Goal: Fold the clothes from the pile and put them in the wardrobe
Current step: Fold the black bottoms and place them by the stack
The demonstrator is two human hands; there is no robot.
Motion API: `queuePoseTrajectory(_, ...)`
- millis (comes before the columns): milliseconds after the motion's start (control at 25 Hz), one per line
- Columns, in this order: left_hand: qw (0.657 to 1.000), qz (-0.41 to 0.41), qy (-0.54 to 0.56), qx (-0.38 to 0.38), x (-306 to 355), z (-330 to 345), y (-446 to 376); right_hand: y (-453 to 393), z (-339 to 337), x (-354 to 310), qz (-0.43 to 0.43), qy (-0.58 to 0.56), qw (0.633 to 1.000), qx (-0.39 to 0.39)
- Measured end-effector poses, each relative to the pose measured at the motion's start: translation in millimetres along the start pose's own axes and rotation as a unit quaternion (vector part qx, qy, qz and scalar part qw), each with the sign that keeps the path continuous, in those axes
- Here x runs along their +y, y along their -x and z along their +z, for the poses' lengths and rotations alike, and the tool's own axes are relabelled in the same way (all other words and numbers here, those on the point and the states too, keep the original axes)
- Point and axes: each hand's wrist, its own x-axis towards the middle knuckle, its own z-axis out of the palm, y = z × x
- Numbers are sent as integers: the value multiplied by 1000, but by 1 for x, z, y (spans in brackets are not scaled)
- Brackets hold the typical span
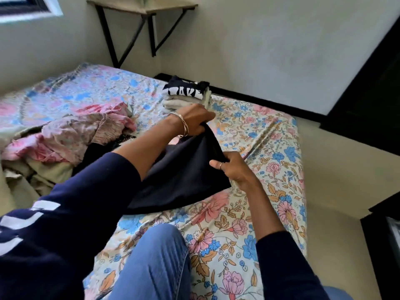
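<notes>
Left hand (195, 121), bangles at wrist, pinches the far corner of a dark navy garment (181, 176). Right hand (232, 167), ring on one finger, grips its near right edge, fingers curled under. Garment plain, partly folded, lying on the floral bedsheet (255, 213) before the knee. Behind the left hand: folded stack (186, 97), top piece navy with white lettering, cut off, unreadable. Unfolded pile (65, 139) at left, pink and beige.

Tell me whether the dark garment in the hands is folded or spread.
Partly folded: the dark garment is doubled over, its edge pinched by the left hand and right hand.
</notes>
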Motion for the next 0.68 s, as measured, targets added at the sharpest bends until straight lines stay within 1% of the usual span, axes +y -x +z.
queuePoseTrajectory(40,999,-19,-1,32,-2,-18,6,0,-9,-15,-19,28,999,6)
queuePoseTrajectory(80,997,-42,2,70,-3,-37,13,1,-18,-32,-45,49,997,36)
queuePoseTrajectory(160,983,-91,-3,157,-2,-77,25,5,-38,-77,-106,109,979,139)
queuePoseTrajectory(240,963,-138,-25,230,2,-117,36,19,-53,-133,-174,184,936,243)
queuePoseTrajectory(320,946,-154,-31,285,2,-154,44,39,-66,-187,-220,247,890,313)
queuePoseTrajectory(360,939,-155,-25,305,-1,-170,48,49,-72,-209,-238,280,869,330)
queuePoseTrajectory(440,933,-145,-17,329,-5,-199,55,63,-85,-245,-289,341,831,331)
queuePoseTrajectory(560,927,-111,-4,357,-2,-227,62,85,-103,-281,-360,375,789,327)
queuePoseTrajectory(680,934,-75,-4,350,10,-243,69,105,-118,-295,-362,427,755,341)
